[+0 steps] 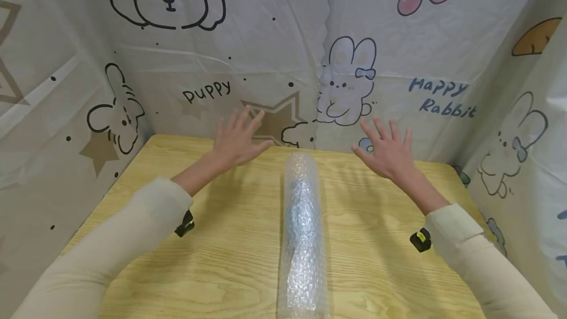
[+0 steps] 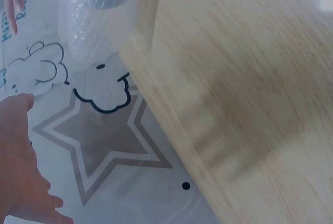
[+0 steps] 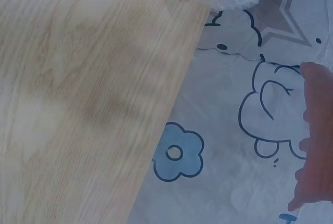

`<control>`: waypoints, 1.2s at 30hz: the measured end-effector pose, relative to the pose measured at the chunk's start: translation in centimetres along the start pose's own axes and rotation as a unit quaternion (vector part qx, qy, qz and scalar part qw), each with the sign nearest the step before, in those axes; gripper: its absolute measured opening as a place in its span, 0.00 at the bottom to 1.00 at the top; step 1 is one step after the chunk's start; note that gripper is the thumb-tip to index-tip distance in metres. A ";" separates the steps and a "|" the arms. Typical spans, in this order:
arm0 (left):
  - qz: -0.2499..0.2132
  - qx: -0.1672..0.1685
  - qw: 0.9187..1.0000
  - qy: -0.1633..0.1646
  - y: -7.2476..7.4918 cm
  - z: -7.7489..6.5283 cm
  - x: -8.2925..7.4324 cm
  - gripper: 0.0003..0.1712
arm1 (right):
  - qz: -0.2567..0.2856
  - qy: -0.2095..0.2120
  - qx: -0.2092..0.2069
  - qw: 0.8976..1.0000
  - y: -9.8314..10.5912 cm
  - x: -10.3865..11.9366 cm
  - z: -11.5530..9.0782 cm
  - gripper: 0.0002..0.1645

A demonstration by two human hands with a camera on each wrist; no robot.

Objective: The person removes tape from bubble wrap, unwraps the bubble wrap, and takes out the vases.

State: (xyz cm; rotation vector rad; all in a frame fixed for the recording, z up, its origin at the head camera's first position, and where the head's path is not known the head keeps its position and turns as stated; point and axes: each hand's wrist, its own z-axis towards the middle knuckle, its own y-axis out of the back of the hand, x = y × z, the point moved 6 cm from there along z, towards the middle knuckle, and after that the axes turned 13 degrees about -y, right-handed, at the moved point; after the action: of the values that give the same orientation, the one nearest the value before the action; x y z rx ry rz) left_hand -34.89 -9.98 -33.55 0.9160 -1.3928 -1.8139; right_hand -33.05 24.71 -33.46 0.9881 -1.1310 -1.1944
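Observation:
A long roll of clear bubble wrap (image 1: 303, 240) lies lengthwise down the middle of the table, with something bluish showing through it. What is wrapped inside is blurred by the bubbles. To the left of its far end, my left hand (image 1: 236, 139) is raised over the table with fingers spread, holding nothing. On the other side my right hand (image 1: 389, 149) hovers likewise, palm down and fingers apart. Both wrist views show the end of the wrap at the top, apart from the left hand (image 2: 23, 166) and the right hand (image 3: 318, 138).
The wooden table (image 1: 212, 260) has its far edge just beyond the roll. A pale printed curtain (image 1: 266, 38) with cartoon animals hangs behind and at both sides. Small dark devices are strapped at the left wrist (image 1: 184, 224) and the right wrist (image 1: 421, 240).

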 end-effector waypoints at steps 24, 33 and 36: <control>-0.023 -0.003 0.997 -0.079 -1.8 -1.9 -3.9 0.47 | 0.018 0.034 -0.006 0.999 -0.8 0.9 -3.0 0.46; -0.036 -0.010 0.994 -0.103 -2.2 -2.7 -5.5 0.49 | 0.012 0.051 0.002 0.999 -1.1 1.6 -4.3 0.46; -0.041 -0.008 0.992 -0.115 -2.4 -3.0 -6.2 0.49 | 0.018 0.058 0.006 0.998 -1.1 1.9 -4.8 0.46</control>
State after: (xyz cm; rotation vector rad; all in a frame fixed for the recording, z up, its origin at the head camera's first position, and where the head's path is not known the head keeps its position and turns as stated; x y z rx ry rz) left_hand -29.28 -5.84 -35.64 0.7834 -1.4959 -2.0428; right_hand -28.48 22.63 -35.15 1.0301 -1.0609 -1.0889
